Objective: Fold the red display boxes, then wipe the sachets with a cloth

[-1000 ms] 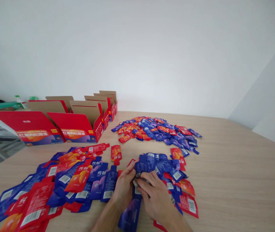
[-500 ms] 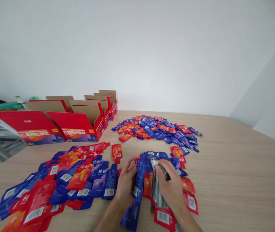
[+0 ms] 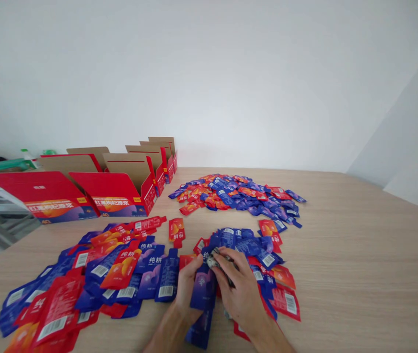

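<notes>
My left hand grips a blue sachet by its left edge, with the purple fruit print facing me. A bunched grey-and-white cloth is in my closed right hand, pressed against the upper part of that sachet. Below them another blue sachet lies on the table. Around and beyond my right hand spreads a loose pile of red and blue sachets. Most of the cloth is hidden by my right hand.
To my left is a heap of red and blue sachets. A larger mixed pile lies farther back. Red cartons with raised flaps line the left rear. One red sachet lies alone between the piles. A white wall rises behind.
The blue sachet in my left hand now shows its printed front face. My right hand has moved left with the cloth, from beside the sachet onto its upper part.
</notes>
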`<action>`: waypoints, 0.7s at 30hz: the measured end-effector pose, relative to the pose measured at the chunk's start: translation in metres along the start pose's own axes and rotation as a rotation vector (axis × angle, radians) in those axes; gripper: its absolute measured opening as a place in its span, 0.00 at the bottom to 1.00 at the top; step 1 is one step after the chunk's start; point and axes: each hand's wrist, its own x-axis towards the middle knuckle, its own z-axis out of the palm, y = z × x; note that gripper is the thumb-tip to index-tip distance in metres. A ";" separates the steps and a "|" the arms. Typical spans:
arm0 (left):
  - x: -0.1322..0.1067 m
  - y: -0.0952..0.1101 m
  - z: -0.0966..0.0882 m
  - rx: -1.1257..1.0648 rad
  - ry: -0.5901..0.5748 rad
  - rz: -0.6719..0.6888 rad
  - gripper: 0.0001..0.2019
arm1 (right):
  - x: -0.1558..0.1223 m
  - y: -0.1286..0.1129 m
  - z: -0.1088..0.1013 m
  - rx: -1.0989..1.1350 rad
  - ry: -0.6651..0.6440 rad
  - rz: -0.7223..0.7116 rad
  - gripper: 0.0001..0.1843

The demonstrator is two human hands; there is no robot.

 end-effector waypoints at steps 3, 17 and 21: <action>0.002 0.000 0.000 0.080 0.075 0.040 0.20 | 0.002 -0.007 -0.008 -0.017 -0.057 -0.051 0.18; 0.006 -0.012 0.003 0.498 0.173 0.231 0.13 | 0.003 0.031 0.001 -0.229 0.016 0.016 0.14; 0.009 0.009 -0.010 0.530 0.309 0.298 0.22 | 0.004 0.033 0.001 -0.189 0.040 0.024 0.13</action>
